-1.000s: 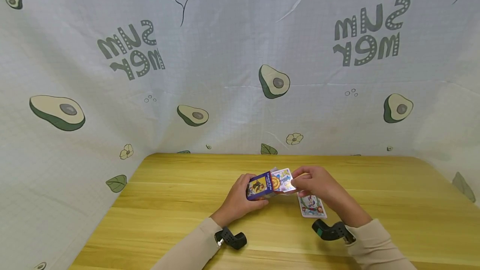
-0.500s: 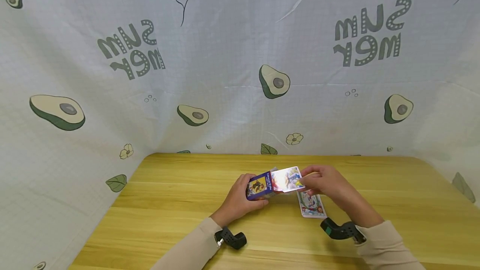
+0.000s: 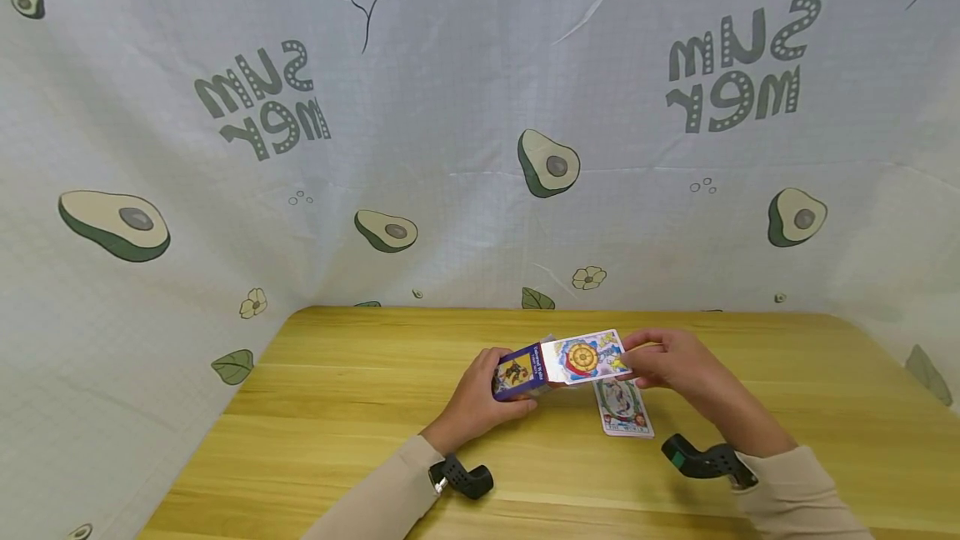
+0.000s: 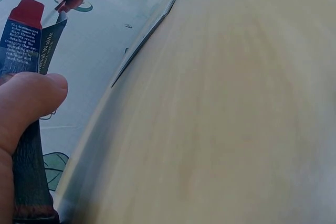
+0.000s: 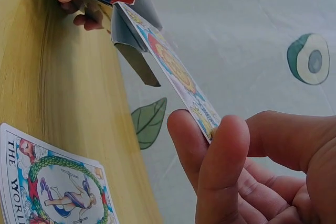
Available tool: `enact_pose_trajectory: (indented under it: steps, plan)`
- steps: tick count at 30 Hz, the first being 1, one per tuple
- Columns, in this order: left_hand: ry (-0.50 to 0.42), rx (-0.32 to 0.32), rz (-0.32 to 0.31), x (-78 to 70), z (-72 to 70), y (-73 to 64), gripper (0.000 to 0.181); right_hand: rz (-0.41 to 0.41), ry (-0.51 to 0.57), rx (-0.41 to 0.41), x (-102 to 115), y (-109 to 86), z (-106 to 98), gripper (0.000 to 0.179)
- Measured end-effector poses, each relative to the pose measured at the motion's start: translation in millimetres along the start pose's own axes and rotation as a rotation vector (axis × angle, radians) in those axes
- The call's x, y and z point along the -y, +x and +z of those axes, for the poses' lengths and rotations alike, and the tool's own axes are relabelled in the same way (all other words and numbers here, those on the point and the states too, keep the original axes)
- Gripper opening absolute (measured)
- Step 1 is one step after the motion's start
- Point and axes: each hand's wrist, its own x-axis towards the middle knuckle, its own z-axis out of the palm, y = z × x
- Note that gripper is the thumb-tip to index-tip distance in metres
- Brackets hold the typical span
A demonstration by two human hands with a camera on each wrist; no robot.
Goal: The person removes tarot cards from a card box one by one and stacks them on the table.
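Observation:
My left hand point(image 3: 477, 398) grips a blue tarot card box point(image 3: 517, 373) with its red-lined flaps standing open on the right. From that opening a tarot card point(image 3: 585, 357) with a golden wheel sticks out most of its length. Thumb and fingers of my right hand point(image 3: 667, 365) pinch the card's outer end, as the right wrist view shows with the card point(image 5: 176, 69) still reaching into the box mouth. Below it on the table lies a small stack of tarot cards point(image 3: 624, 411), "The World" on top; its far end is hidden under the held card.
The wooden table point(image 3: 360, 440) extends to both sides of the hands. Behind it hangs a pale cloth point(image 3: 465, 107) printed with avocados and lettering. Each wrist carries a black camera mount point(image 3: 468, 477).
My right hand has moved to the right, drawing the wheel card farther out of the box. The left hand, box and stack on the table have stayed put.

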Motion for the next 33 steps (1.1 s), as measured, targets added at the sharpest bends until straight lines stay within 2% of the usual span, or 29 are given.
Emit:
enact_pose_trajectory:
  steps: [6, 20, 33]
  plan:
    - [-0.001, 0.001, 0.003, 2.0, 0.7, 0.3, 0.067, 0.0, 0.032, -0.001, -2, 0.9, -5, 0.04]
    - [0.001, -0.005, 0.01, 2.8, 1.4, -0.1, 0.068, -0.005, 0.02, -0.028, -7, -0.7, -14, 0.04]
    - [0.006, -0.017, 0.021, 4.5, 2.0, 0.5, 0.067, -0.035, -0.051, -0.045, -11, -0.3, -18, 0.038]
